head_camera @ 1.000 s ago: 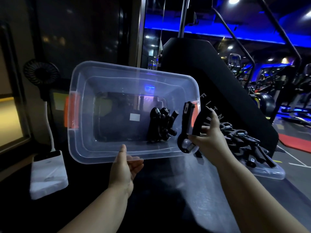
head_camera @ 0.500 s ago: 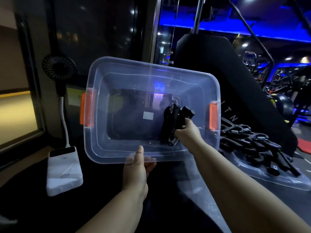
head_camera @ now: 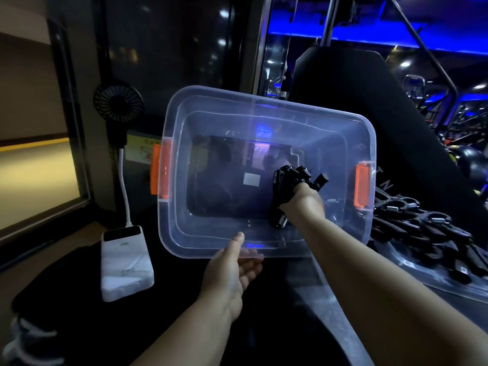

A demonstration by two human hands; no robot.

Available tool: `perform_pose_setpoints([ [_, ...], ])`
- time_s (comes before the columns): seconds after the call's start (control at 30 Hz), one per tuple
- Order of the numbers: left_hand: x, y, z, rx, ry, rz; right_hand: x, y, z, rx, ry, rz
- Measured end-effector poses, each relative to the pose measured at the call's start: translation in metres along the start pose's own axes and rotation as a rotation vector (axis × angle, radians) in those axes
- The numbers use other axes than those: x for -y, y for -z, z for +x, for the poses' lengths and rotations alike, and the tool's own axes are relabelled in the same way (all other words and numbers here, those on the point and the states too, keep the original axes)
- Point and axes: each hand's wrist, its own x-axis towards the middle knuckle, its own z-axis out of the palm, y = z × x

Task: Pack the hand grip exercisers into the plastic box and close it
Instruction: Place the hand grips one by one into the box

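My left grip (head_camera: pixel 232 270) pinches the near rim of the plastic box (head_camera: pixel 264 101), which is tipped towards me. My right grip (head_camera: pixel 303 200) is inside at its right end, closed round a hand grip exerciser (head_camera: pixel 290 175). Placing step, I reckon: next, let go and reach for the pile of exercisers (head_camera: pixel 422 233) on the right.

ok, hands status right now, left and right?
Left hand: pinching the near rim of the plastic box.
Right hand: inside the box, gripping a hand grip exerciser.
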Motion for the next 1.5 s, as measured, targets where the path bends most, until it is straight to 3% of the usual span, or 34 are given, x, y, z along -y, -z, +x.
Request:
perform_pose_setpoints([
  [0.43, -0.014, 0.016, -0.008, 0.071, 0.014, 0.003, 0.004, -0.008, 0.015, 0.028, 0.101, -0.261],
  [1.2, -0.008, 0.014, -0.007, 0.036, -0.042, 0.057, -0.007, -0.002, 0.018, 0.033, 0.120, -0.291],
  [1.5, -0.008, 0.013, -0.008, 0.025, -0.067, 0.067, -0.020, 0.015, 0.002, -0.072, 0.146, -0.392],
])
